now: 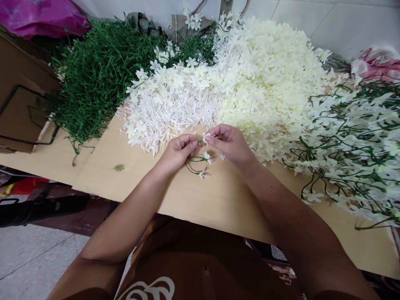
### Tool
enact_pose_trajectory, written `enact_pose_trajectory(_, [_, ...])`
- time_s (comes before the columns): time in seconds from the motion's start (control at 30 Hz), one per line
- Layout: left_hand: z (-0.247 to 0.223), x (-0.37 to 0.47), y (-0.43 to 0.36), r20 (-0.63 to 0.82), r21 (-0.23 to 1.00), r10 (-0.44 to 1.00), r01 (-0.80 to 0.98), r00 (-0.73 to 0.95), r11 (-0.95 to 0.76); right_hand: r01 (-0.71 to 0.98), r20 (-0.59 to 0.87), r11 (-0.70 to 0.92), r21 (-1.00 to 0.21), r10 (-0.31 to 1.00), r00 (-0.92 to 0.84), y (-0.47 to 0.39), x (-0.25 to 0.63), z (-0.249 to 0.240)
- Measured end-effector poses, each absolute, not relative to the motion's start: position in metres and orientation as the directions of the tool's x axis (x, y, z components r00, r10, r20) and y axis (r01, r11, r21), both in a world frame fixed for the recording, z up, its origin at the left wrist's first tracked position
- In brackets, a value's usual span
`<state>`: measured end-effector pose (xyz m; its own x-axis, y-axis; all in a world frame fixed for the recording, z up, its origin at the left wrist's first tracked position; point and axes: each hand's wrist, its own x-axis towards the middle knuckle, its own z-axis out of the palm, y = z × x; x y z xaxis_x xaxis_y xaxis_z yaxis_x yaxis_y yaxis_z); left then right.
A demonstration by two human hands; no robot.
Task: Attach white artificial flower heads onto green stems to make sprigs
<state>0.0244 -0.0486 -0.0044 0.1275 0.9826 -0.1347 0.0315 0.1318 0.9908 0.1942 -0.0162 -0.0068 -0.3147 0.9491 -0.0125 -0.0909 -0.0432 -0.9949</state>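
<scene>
Pale cardboard sheet (103, 166) covers the whole work surface, with white floor tiles behind it and grey floor down at the lower left. Pretty much every bit of the far side is buried in fake flower parts.

Both hands meet right in the middle, near the front edge of the piles. The left hand (178, 151) is pinched narrow on a thin green stem (193, 160), thumb and fingertips closed on the upper end. The stem branches out below the hand and lies against the cardboard, with two small white blossoms already on it. The right hand (228, 141) is also pinched tight, holding a little white flower head (206, 137) right at the tip of the stem, so the two hands are nearly touching there.

Stuff around them:
- a pile of white flower heads (168, 104) with their little pegs sticking out, just behind the left hand
- a much bigger heap of cream flowers (268, 79) behind the right hand
- a mound of bare green stems (100, 71) at the back left
- finished sprays (359, 146), green with white flowers on, spread along the right side
- a brown cardboard box (18, 96) at the far left edge, a pink bag (43, 16) behind it
- one tiny green bit (118, 167) lying alone on the cardboard, left of the hands
</scene>
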Motion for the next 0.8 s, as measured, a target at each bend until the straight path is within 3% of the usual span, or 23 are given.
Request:
enact_pose_trajectory(0.43, [-0.0084, 0.0249, -0.0471, -0.094, 0.994, 0.982, 0.07, 0.161, 0.084, -0.015, 0.039, 0.036, -0.999, 0.955, -0.295, -0.0206, 0.1936, -0.0075])
enact_pose_trajectory(0.8, [-0.0072, 0.0246, -0.0477, -0.091, 0.989, 0.982, 0.127, 0.167, 0.07, 0.051, -0.078, -0.064, -0.997, 0.928, -0.365, -0.0242, 0.1964, -0.0089])
